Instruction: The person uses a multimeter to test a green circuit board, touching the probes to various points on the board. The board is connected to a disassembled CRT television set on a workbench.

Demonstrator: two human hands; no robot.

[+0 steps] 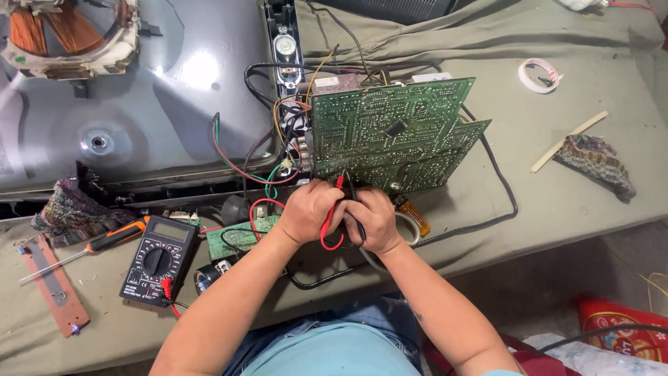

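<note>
1. Closest to the person, both hands sit together at the near edge of the large green circuit board [393, 136], which stands tilted up on the olive-grey cloth-covered bench [557, 202], solder side facing up.
2. The left hand [309, 210] is curled tight around the red test probe [332, 209], its tip pressed to the board's lower edge.
3. The right hand [374, 219] is closed round the black test probe [353, 198], touching the board just beside the red one; the two hands touch each other.
4. Left of the hands lies a black digital multimeter with a round dial [154, 259], red lead plugged in at its bottom corner; a small green circuit board [240, 237] lies between it and the hands.
5. Further left rest an orange-and-black screwdriver [97, 242], a narrow brown board strip [54, 284] and a bunched multicoloured knitted rag [69, 209].
6. At the floor to the right, a red printed package [619, 324] pokes in at the frame's lower corner.
7. Beyond the board, a tangle of coloured wires [278, 150] runs to the grey back of a picture tube [153, 90].
8. Far right on the bench: a pale wooden stick [569, 141], a second knitted rag [595, 161] and a white tape roll [539, 75].
</note>
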